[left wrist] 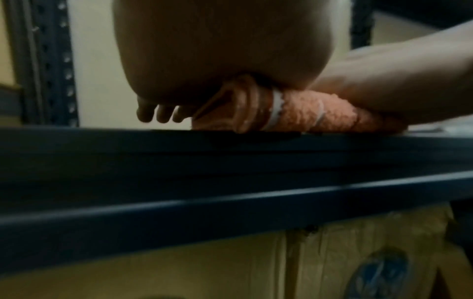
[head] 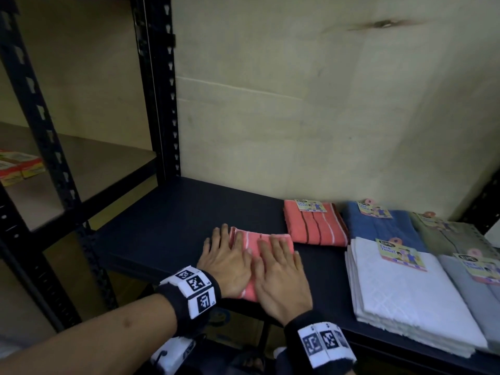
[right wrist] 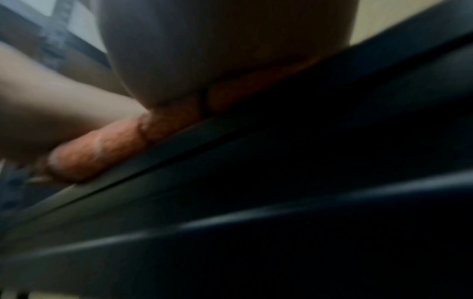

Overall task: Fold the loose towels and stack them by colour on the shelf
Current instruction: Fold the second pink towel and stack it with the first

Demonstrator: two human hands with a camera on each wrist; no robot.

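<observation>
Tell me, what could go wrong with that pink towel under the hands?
1. The folded pink striped towel lies at the front edge of the dark shelf; the left wrist view shows it right at the rim, so it might slip off.
2. Both flat hands, left and right, press it; on release, the fold may spring open.
3. It sits apart from the coral striped towel stack, so it is not yet sorted.

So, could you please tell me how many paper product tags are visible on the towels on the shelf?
5: one on the coral stack, one on the blue, one on the olive, one on the white, one on the grey. Others may be hidden under the stacks.
</observation>
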